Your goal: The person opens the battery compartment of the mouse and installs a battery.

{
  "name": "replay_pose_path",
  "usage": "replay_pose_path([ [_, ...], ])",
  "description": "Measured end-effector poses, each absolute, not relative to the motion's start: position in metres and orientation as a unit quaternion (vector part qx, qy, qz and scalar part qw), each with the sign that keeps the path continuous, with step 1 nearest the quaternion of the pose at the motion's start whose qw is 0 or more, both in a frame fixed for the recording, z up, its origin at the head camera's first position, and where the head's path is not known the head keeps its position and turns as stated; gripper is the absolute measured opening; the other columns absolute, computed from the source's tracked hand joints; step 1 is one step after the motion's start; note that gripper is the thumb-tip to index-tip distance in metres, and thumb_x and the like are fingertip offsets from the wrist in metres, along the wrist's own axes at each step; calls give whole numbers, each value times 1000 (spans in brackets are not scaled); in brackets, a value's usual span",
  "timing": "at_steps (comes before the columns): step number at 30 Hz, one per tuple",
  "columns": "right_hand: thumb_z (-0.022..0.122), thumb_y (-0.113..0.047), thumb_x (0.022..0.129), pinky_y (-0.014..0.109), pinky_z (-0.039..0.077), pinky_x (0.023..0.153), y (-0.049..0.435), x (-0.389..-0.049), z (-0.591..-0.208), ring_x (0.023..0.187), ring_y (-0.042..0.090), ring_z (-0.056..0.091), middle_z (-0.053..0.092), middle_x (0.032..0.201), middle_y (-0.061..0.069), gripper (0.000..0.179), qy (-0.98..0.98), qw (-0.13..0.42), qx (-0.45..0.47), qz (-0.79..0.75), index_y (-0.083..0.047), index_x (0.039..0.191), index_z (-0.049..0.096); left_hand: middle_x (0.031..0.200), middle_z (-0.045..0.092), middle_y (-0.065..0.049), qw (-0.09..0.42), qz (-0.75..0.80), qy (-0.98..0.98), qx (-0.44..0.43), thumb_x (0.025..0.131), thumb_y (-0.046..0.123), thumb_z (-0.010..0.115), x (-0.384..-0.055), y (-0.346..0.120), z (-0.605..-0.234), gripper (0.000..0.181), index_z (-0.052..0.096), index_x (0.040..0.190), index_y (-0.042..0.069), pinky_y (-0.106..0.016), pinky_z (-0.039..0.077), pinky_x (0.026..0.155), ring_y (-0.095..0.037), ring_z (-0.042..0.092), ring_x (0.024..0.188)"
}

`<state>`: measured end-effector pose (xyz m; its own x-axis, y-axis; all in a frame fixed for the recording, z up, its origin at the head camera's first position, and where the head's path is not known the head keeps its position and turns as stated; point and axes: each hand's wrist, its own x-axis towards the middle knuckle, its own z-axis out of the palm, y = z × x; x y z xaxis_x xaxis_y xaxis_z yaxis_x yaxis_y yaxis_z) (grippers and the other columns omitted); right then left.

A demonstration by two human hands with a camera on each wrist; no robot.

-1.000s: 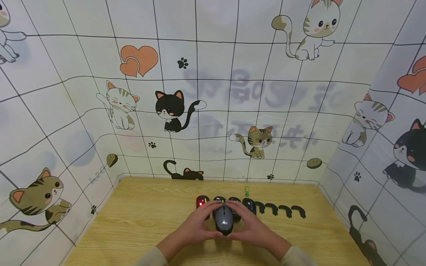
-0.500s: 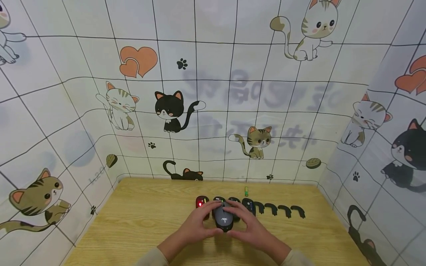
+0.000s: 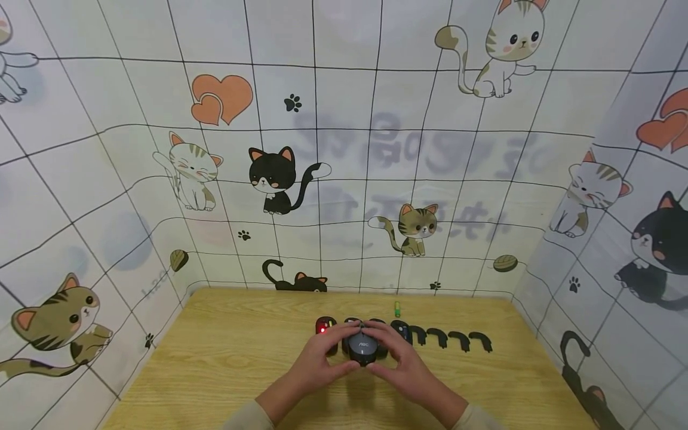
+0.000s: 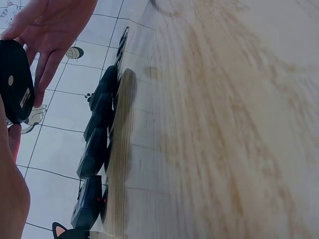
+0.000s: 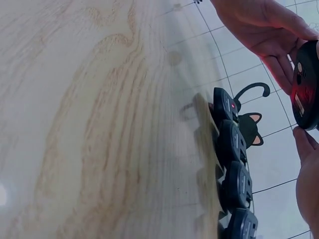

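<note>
Both hands grip one computer mouse (image 3: 362, 346), grey on top with a light logo and black at its lower edge. My left hand (image 3: 318, 360) holds its left side and my right hand (image 3: 404, 362) its right side, thumbs at the near end and fingers at the far end. In the left wrist view the black underside of the mouse (image 4: 16, 84) shows a pale label, held above the table. A reddish glow tints the underside of the mouse (image 5: 306, 89) in the right wrist view.
Behind the hands stands a row of several dark mice (image 5: 231, 142), the leftmost mouse (image 3: 325, 328) with a red light. To the right lie several black curved pieces (image 3: 460, 341). A small green-and-yellow cylinder (image 3: 398, 309) sits farther back. A cat-print curtain (image 3: 344, 149) surrounds the wooden table (image 3: 231, 352).
The held mouse has tilted, its near end drawing up and away so its top looks shorter. The right fingers, briefly on its top, are back at the far end.
</note>
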<state>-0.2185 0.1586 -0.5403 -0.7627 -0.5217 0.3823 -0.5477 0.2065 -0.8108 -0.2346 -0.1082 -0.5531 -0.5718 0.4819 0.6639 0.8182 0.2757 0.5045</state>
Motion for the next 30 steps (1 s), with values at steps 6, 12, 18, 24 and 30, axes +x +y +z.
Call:
replay_pose_path([
  [6, 72, -23, 110, 42, 54, 115, 155, -218, -535, 152, 29, 50, 45, 170, 7, 59, -804, 34, 350, 480, -29, 165, 51, 154, 65, -5, 210, -437, -774, -407, 105, 40, 78, -234, -107, -552, 55, 64, 152, 16, -52, 55, 113, -30, 63, 142],
  [12, 69, -21, 112, 46, 53, 115, 154, -215, -529, 152, 32, 50, 45, 170, 11, 56, -817, 47, 356, 451, -29, 165, 51, 151, 67, 0, 200, -447, -783, -383, 105, 39, 79, -233, -105, -554, 53, 64, 153, 21, -54, 56, 112, -28, 64, 141],
  [18, 65, -19, 113, 47, 55, 113, 156, -216, -526, 150, 32, 52, 48, 167, 8, 54, -818, 57, 369, 437, -27, 165, 50, 147, 70, 3, 192, -463, -783, -370, 103, 29, 81, -233, -104, -554, 51, 65, 152, 24, -52, 56, 110, -25, 67, 135],
  [24, 61, -23, 116, 36, 59, 95, 157, -218, -527, 123, 17, 65, 60, 153, 0, 49, -821, 32, 349, 450, -30, 163, 51, 141, 72, -3, 192, -495, -749, -396, 101, 15, 82, -232, -102, -551, 50, 67, 148, 19, -45, 64, 98, -22, 71, 122],
  [30, 56, -26, 118, 33, 61, 91, 158, -221, -527, 116, 14, 70, 66, 144, 2, 45, -823, -7, 323, 466, -28, 162, 51, 137, 71, -4, 182, -499, -745, -403, 103, 14, 81, -232, -101, -550, 45, 67, 145, 17, -42, 67, 90, -20, 72, 117],
])
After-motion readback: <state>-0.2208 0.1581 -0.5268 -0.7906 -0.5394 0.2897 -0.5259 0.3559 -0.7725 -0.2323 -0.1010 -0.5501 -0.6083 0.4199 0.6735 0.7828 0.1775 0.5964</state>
